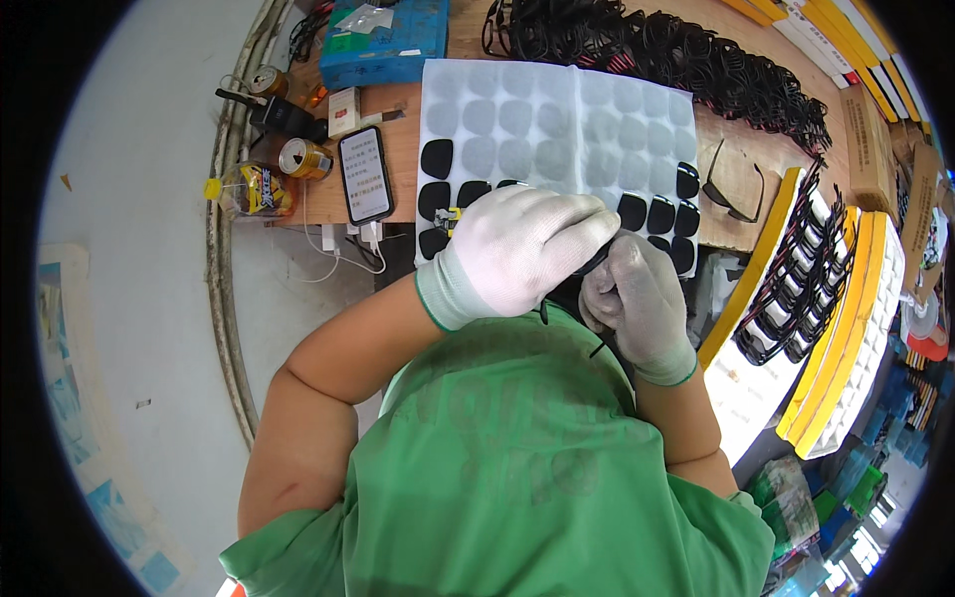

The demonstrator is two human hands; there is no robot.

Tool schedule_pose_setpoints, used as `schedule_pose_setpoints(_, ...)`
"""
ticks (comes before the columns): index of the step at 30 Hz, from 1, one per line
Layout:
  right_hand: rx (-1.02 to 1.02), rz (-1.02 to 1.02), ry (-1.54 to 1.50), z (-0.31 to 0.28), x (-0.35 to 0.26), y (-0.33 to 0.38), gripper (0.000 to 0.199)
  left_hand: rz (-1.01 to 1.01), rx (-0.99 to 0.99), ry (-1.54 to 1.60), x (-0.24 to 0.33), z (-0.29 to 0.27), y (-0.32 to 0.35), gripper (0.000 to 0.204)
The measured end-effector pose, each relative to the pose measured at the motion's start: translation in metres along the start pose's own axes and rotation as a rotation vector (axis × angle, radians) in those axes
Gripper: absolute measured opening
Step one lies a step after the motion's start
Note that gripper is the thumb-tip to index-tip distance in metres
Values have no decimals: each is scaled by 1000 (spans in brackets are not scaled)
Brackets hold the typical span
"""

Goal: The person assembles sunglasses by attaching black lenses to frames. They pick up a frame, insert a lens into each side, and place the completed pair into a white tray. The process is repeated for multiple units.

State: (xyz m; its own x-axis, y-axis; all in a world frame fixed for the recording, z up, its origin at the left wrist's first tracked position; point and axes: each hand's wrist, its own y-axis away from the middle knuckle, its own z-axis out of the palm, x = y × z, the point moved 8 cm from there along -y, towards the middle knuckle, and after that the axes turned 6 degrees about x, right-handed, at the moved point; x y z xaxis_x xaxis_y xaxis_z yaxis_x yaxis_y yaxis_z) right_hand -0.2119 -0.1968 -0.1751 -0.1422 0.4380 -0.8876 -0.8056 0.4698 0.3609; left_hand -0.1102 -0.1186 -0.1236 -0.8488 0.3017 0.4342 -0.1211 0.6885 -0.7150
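1. I see my left hand (517,249) and right hand (637,298), both in white gloves, pressed together close to my chest, clamped on a dark glasses frame (594,261) of which only a sliver shows between them.
2. Just beyond the hands lies a white lens sheet (557,119). Most of its pockets look pale and emptied; dark lenses (436,159) remain along its left edge and near row, so I judge the sheet mostly used up, with a dozen or so lenses left.
3. To the right, filled yellow racks (846,328) hold rows of glasses, and one loose pair (731,189) lies on the table (398,179).
4. At the far side a heap of black frames (676,50) waits.
5. To the left sit a phone (364,174), two cans (303,157) and a blue box (383,45).
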Motion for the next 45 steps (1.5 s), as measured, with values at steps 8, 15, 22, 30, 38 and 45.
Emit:
schedule_pose_setpoints(8, 48, -163, 161, 9, -12, -3, 44, -134, -10, -82, 0, 2, 6, 54)
schedule_pose_setpoints(15, -31, -128, 35, 20, -15, -4, 44, -79, 48, -78, 1, -7, 2, 49)
schedule_pose_setpoints(22, 2, -259, 194, 14, -16, 4, 44, -322, 91, -161, -9, -13, -7, 35)
schedule_pose_setpoints(30, 267, -540, 412, -15, -49, -1, 29, -214, -99, -77, 7, -2, -2, 62)
schedule_pose_setpoints(38, 32, -214, 500, -13, -27, -4, 27, -284, -105, -404, 13, 1, -1, 59)
schedule_pose_setpoints(45, -35, -167, 101, -19, -5, -7, 19, -638, -297, 301, -11, 10, 18, 57)
